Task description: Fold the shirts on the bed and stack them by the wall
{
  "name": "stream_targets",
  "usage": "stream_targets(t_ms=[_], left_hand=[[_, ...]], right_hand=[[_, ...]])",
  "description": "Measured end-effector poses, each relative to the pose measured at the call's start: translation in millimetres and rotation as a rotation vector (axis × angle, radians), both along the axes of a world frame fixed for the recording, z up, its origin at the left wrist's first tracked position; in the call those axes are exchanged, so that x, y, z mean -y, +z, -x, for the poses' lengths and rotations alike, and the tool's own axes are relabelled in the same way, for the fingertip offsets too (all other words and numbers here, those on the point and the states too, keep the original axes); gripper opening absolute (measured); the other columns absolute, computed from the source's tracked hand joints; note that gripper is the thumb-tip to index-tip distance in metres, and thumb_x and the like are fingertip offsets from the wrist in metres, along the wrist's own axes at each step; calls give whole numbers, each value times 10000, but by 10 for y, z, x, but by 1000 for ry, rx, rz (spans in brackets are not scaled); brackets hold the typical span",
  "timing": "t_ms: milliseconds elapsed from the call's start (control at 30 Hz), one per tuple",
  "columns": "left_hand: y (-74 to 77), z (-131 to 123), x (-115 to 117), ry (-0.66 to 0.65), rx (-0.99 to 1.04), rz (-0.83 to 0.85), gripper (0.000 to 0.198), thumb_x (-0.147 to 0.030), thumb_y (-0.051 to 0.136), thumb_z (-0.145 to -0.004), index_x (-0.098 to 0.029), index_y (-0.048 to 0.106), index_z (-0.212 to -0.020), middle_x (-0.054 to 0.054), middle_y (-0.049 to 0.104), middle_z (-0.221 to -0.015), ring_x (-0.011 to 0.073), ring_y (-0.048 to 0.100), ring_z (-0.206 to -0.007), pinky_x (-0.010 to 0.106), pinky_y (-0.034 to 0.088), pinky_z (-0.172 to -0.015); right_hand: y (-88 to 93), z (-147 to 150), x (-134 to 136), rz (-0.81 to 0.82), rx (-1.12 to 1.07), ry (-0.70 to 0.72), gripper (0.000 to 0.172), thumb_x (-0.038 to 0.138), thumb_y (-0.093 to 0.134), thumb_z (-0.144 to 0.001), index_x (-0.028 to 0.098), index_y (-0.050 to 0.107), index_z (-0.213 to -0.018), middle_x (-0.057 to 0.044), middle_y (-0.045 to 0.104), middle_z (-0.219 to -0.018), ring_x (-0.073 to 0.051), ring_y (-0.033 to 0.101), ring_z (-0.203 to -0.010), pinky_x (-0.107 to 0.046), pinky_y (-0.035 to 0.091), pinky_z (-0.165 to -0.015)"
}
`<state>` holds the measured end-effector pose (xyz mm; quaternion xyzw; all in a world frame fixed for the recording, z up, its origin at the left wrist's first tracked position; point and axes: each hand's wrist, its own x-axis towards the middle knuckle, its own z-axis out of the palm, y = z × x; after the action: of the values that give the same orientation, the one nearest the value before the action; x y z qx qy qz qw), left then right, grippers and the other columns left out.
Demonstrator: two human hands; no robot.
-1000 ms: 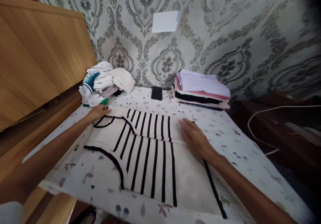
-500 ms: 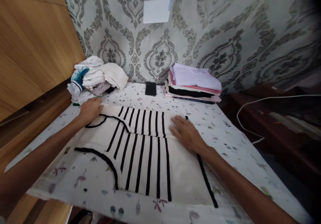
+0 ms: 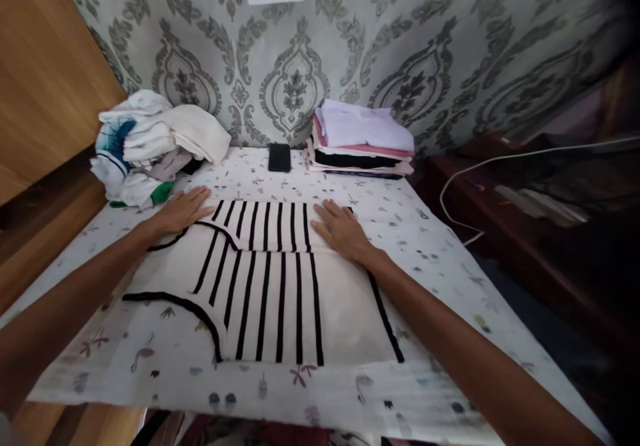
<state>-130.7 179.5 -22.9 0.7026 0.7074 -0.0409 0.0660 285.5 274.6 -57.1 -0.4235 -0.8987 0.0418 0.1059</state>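
Observation:
A cream sleeveless knit top (image 3: 287, 299) with black stripes and black edging lies on its side across the printed cloth. Its far side is folded over toward me in a long strip. My left hand (image 3: 183, 211) rests flat on the strap end of that fold, fingers stretched out. Over by the hem, my right hand (image 3: 343, 231) lies flat on the folded strip with its fingers spread. Both palms press down on the fabric, and neither grips it.
A loose heap of clothes (image 3: 155, 143) sits at the back left beside a wooden cabinet (image 3: 50, 79). Folded clothes (image 3: 365, 136) are stacked at the back right. Between them lies a black phone-like object (image 3: 279, 157). A white cable (image 3: 450, 186) hangs right of the white printed cloth (image 3: 430, 286).
My left hand has gone from curled fingers on the fold to lying flat with fingers stretched. My right hand stays flat on the fabric. The whole view has shifted.

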Motion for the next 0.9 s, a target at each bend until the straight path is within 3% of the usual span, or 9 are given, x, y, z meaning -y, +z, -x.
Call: stream_targets(t_ms=[133, 233, 300, 533, 667, 800, 900], left_hand=[[96, -560, 32, -100, 82, -81, 806, -648, 154, -985, -153, 98, -1619, 107, 102, -1693, 284, 94, -1559, 486, 122, -1245], [29, -1049, 102, -335, 164, -43, 786, -685, 132, -981, -236, 79, -1624, 43, 96, -1696, 256, 127, -1557, 435, 125, -1251], [-53, -1218, 149, -441, 130, -26, 812, -720, 123, -966, -238, 137, -1619, 46, 129, -1691, 257, 137, -1555, 448, 82, -1255], [-196, -1101, 170, -475, 82, -87, 808, -725, 124, -963, -243, 232, -1603, 59, 181, -1681, 263, 169, -1549, 456, 49, -1256], [-123, -1036, 280, -454, 127, -45, 739, -685, 245, -978, -294, 213, -1605, 36, 184, -1680, 282, 199, -1541, 468, 72, -1257], [0, -969, 688, -474, 173, -8, 713, -633, 393, -971, -407, 139, -1598, -10, 183, -1678, 302, 274, -1515, 485, 181, -1242], [70, -919, 1115, -577, 216, -36, 760, -622, 521, -927, -437, 189, -1585, 6, 289, -1651, 314, 355, -1478, 477, 312, -1194]], right_hand=[[38, -41, 73, 22, -103, -52, 621, 475, 256, -1029, 117, 422, -1509, -169, 378, -1596, -291, 278, -1511, -504, 279, -1206], [13, -50, 176, 4, -97, -65, 630, 475, 249, -1032, 116, 385, -1532, -164, 381, -1596, -289, 277, -1511, -514, 249, -1216], [1, -64, 234, 18, -52, -69, 636, 471, 258, -1034, 97, 379, -1535, -170, 378, -1597, -290, 278, -1510, -500, 231, -1224], [70, -492, 547, 121, -6, -66, 616, 470, 292, -1041, 143, 341, -1561, -139, 255, -1655, -254, 196, -1538, -485, 223, -1234], [101, -922, 902, 109, -53, -119, 564, 454, 315, -1040, 226, 363, -1554, -113, 356, -1619, -263, 276, -1514, -538, 252, -1219], [163, -1244, 1298, 65, -125, -156, 506, 432, 403, -1016, 189, 528, -1442, -168, 469, -1537, -319, 418, -1437, -553, 376, -1158], [257, -1348, 1620, 101, -202, -10, 424, 448, 506, -985, 220, 632, -1320, -144, 547, -1468, -297, 518, -1358, -482, 487, -1087]])
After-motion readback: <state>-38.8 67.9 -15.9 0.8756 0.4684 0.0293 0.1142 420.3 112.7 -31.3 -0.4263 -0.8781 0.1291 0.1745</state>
